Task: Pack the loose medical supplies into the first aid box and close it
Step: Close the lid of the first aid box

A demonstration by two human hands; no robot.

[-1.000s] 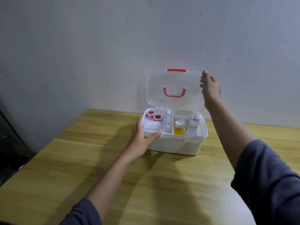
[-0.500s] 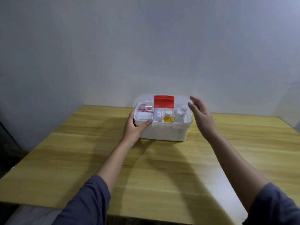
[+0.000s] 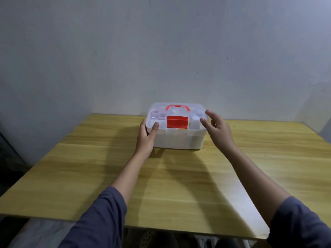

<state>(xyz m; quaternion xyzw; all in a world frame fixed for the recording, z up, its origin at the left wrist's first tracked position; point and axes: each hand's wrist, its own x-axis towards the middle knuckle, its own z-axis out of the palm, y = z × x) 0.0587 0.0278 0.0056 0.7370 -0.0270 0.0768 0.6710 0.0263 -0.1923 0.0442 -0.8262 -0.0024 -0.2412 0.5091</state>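
The white first aid box [image 3: 177, 140] stands at the far edge of the wooden table, near the wall. Its clear lid [image 3: 179, 111] lies down flat on the box, with a red handle [image 3: 177, 107] on top and a red latch [image 3: 177, 122] standing up at the front. Through the lid I see tape rolls and white bottles inside. My left hand [image 3: 146, 138] grips the box's front left corner, thumb on the lid. My right hand [image 3: 217, 128] hovers at the right corner with fingers spread, fingertips at the lid's edge.
The yellow wooden table [image 3: 179, 185] stretches toward me, its near edge at the bottom of the view. A plain grey wall [image 3: 161, 51] rises right behind the box. Dark space lies off the table's left side.
The lid has come down from upright to flat on the box. My right hand left the lid's top edge and now sits at the right corner. My left hand kept its hold.
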